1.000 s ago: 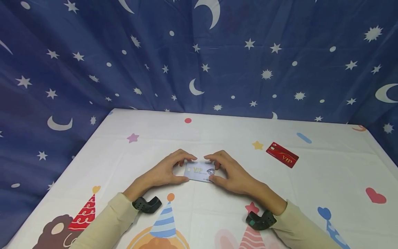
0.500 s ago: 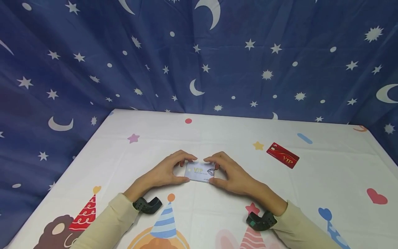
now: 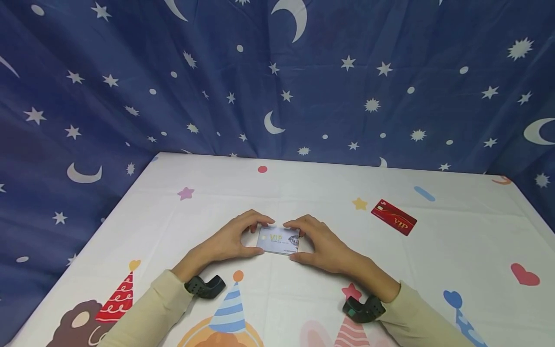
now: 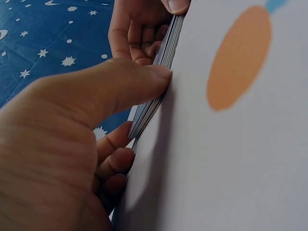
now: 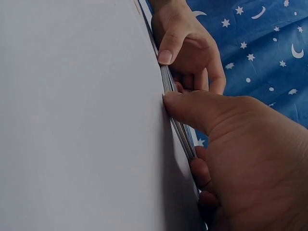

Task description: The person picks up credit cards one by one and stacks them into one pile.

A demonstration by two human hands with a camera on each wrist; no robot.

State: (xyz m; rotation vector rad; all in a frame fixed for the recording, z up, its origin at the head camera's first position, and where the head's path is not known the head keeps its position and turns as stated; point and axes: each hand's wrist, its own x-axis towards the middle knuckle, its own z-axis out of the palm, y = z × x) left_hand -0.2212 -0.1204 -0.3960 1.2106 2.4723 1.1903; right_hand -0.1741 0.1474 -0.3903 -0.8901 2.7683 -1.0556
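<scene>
A stack of several cards (image 3: 277,240), a silver VIP card on top, lies flat on the white cloth between both hands. My left hand (image 3: 236,236) holds its left end, thumb on the near edge and fingers at the far edge. On the other end, my right hand (image 3: 325,243) grips it in the same way, with the thumb at the near right corner. The left wrist view shows the layered card edges (image 4: 168,48) beside the left thumb. In the right wrist view, the right thumb presses the near side of the stack (image 5: 180,130).
A red VIP card (image 3: 394,217) lies tilted on the tabletop to the right, beyond the right hand. The tablecloth (image 3: 303,303) is white with printed party figures. A dark blue star curtain (image 3: 243,96) hangs behind the table.
My right thumb has slid slightly toward me, from over the top card's corner to the near edge. The left hand, the stack and the red card stay in place.
</scene>
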